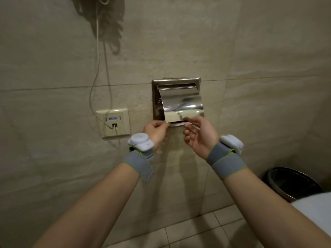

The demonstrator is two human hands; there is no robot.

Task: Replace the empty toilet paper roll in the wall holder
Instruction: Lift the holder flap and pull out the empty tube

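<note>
A recessed steel wall holder (176, 81) sits in the beige tiled wall, with a shiny curved cover flap (182, 106) hanging over its opening. My left hand (156, 133) pinches the flap's lower left corner. My right hand (198, 136) touches the flap's lower edge with thumb and forefinger, its other fingers spread. The flap hides whatever is inside the holder; no roll shows anywhere in view.
A wall socket plate (114, 123) with a white cable (97, 56) plugged in is left of the holder. A dark round waste bin (293, 183) stands on the tiled floor at the lower right, beside a white surface (317, 206).
</note>
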